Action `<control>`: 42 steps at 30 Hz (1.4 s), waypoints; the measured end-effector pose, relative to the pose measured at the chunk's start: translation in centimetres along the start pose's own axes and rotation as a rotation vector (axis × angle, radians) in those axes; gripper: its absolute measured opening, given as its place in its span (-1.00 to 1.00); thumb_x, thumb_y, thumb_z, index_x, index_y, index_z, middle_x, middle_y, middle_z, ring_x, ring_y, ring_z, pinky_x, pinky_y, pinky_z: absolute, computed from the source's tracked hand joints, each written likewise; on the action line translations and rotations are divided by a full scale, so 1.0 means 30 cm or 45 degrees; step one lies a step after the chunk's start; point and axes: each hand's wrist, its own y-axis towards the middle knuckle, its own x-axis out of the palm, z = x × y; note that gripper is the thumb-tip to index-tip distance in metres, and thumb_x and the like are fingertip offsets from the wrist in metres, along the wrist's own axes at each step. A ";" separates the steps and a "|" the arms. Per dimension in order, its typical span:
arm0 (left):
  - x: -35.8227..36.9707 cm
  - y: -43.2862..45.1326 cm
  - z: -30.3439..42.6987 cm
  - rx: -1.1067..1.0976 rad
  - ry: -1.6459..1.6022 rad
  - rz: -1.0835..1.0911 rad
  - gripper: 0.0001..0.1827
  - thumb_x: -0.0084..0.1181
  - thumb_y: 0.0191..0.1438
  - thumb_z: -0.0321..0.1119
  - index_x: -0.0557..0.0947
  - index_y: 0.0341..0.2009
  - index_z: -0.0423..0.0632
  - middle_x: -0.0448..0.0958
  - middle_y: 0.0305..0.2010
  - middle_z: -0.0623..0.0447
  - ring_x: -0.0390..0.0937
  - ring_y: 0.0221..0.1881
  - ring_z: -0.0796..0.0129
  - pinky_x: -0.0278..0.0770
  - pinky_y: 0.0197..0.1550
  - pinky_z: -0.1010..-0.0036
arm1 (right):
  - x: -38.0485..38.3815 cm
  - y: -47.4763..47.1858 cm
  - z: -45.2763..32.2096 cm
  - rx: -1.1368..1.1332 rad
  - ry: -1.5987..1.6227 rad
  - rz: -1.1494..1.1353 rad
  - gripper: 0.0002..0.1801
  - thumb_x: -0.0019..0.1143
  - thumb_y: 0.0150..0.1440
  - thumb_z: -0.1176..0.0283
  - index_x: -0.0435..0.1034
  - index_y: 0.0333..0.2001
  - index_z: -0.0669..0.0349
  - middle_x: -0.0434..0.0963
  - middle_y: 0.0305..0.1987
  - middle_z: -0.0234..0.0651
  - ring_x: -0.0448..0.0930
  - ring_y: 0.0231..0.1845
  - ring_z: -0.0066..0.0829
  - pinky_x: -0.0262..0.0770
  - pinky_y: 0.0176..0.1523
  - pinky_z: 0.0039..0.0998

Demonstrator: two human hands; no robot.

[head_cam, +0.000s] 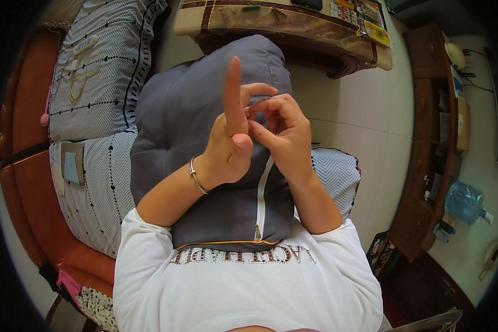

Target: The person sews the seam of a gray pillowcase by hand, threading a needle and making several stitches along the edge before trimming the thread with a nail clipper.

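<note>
My left hand (228,149) is raised over a dark grey cushion (178,108), its index finger pointing up and its thumb apart. A silver-coloured bangle (198,178) circles that wrist. My right hand (288,128) meets the left one from the right, thumb and index fingertips close together at the left hand's other fingers. Those fingers are partly hidden, so whether anything small is pinched there I cannot tell. The cushion lies on my lap against my white shirt (249,290); a pale zip (263,199) runs along it and orange piping (228,242) edges its near end.
On the left, a brown leather sofa (29,199) carries patterned covers, a remote control (85,45), a cable (76,89) and a tablet-like device (72,164). Ahead is a low table (253,25) with snack packets (375,33). A wooden cabinet (419,166) and blue water bottle (464,202) stand right.
</note>
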 end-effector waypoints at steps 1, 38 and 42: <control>-0.004 0.000 0.001 0.053 -0.009 -0.009 0.13 -0.56 0.03 0.56 -0.44 0.42 0.01 0.39 0.08 -0.25 0.55 -0.23 0.21 0.51 -0.22 0.48 | -0.003 -0.001 0.013 0.048 0.084 -0.036 -0.78 0.38 -0.13 0.54 0.52 -0.34 0.25 0.39 -0.35 -0.43 0.35 -0.47 -0.69 0.26 -0.45 -0.61; -0.135 0.049 -0.125 -0.645 -1.221 -0.132 -0.66 -0.04 0.28 -0.32 0.54 0.05 -0.25 0.58 -0.27 0.04 0.51 -0.22 0.43 0.46 -0.05 0.52 | -0.143 0.011 0.045 -0.706 -0.578 -0.061 -0.80 0.34 -0.14 0.64 0.59 -0.36 0.21 0.55 -0.42 -0.31 0.56 -0.45 -0.46 0.49 -0.43 -0.52; -0.125 0.057 -0.092 -0.655 -1.223 -0.115 -0.54 -0.18 0.29 -0.27 0.40 0.20 -0.26 0.57 -0.15 -0.01 0.50 -0.12 0.37 0.41 0.06 0.45 | -0.122 0.003 0.051 -0.699 -0.605 -0.166 -0.79 0.31 -0.11 0.65 0.59 -0.32 0.21 0.54 -0.37 -0.31 0.56 -0.43 -0.44 0.50 -0.39 -0.53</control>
